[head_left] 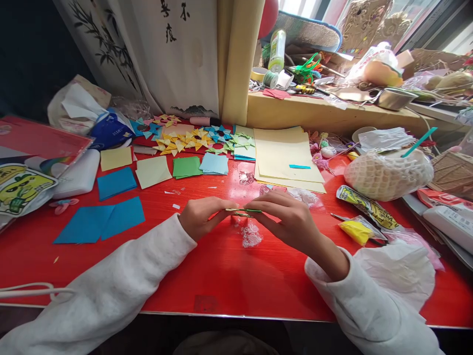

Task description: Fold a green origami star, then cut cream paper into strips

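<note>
Both forearms reach fwd from the near table edge, angled inward, pale sleeves (125, 276) to the wrists. L hand (205, 217) & R hand (286, 217) meet approx center, backs up, wrists bent in, fingertips nearly touching, raised a bit over the red table (229, 276).

Folded green paper (242, 211) sits btwn the fingertips, seen near edge-on, roughly level; exact fold can't be told. L hand: fingers together, pinching the paper's L end, thumb side below. R hand: same grip on the R end, fingers over the top, thumb side under. Both closed on it, no wide gap.

Just below/near side of hands: whitish crumpled scrap (251, 234) on table. Fwd-L of L hand: blue stack (117, 183), cream stack (153, 171), green stack (186, 167), lt blue stack (214, 163); two blue sheets (123, 217) farther L, edges meeting. Behind the stacks: yellow folded stars (177, 143). Fwd of R hand: big cream sheets (283, 155) w/ blue strip (299, 166) on top. R of R hand: yellow packet (355, 231), net-wrapped round item (388, 175) w/ teal straw (420, 141).
</note>
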Action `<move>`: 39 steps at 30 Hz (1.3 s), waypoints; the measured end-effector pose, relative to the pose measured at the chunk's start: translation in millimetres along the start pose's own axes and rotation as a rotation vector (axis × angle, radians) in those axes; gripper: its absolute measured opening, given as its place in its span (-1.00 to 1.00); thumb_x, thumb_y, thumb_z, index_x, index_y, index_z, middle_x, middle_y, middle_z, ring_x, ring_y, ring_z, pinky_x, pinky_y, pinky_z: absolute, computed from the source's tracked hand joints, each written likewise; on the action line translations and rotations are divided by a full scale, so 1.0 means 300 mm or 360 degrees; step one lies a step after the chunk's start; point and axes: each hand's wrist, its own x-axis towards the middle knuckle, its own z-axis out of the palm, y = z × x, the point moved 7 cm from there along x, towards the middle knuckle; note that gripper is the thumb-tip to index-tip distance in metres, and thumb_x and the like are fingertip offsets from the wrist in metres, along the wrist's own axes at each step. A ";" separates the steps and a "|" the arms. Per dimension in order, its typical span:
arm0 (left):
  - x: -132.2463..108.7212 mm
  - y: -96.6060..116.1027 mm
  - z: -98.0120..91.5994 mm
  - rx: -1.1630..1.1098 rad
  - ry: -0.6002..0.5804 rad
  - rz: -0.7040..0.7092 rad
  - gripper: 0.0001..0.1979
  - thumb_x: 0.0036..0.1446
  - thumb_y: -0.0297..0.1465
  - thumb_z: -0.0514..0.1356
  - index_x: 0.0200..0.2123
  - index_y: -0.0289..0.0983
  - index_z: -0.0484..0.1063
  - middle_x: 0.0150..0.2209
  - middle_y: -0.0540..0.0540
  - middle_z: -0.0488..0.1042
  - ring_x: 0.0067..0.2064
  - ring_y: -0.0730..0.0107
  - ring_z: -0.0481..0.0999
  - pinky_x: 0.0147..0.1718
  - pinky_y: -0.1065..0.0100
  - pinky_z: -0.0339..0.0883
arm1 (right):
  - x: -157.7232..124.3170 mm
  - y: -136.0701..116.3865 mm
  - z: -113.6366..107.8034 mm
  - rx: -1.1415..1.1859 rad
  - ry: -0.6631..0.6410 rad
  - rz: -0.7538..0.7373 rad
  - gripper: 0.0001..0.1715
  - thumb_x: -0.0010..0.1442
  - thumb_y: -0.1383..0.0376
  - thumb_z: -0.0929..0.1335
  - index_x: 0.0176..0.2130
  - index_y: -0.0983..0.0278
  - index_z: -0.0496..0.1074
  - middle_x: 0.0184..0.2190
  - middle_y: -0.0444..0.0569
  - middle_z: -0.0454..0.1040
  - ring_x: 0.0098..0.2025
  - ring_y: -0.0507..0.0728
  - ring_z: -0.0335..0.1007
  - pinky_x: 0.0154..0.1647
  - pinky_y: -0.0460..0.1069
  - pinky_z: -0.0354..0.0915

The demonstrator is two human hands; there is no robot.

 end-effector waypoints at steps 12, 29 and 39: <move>0.002 0.003 0.002 0.0012 -0.0010 -0.0014 -0.83 0.04 -0.52 0.12 -0.24 -0.30 0.38 -0.33 -0.10 0.53 -0.31 0.43 0.51 -0.30 0.44 0.38 | 0.001 0.001 -0.001 -0.0041 -0.0001 -0.0004 -0.84 0.12 0.40 0.26 -0.29 0.31 0.41 -0.43 -0.02 0.47 -0.40 0.05 0.31 -0.38 -0.03 0.25; 0.008 0.013 0.000 0.0012 0.0006 0.0023 -0.85 0.04 -0.53 0.12 -0.26 -0.33 0.38 -0.35 -0.14 0.53 -0.31 0.42 0.52 -0.31 0.44 0.39 | 0.001 -0.006 0.002 -0.0031 -0.0004 -0.0023 -0.84 0.11 0.42 0.27 -0.29 0.34 0.42 -0.43 -0.01 0.47 -0.41 0.05 0.30 -0.39 -0.03 0.25; 0.006 0.013 0.003 -0.0008 -0.0008 -0.0032 -0.85 0.06 -0.48 0.10 -0.25 -0.29 0.38 -0.34 -0.11 0.53 -0.32 0.42 0.52 -0.32 0.46 0.38 | -0.006 -0.007 0.016 -0.0101 -0.0046 -0.0031 -0.82 0.13 0.40 0.24 -0.25 0.27 0.40 -0.40 -0.03 0.47 -0.38 0.05 0.30 -0.35 -0.03 0.24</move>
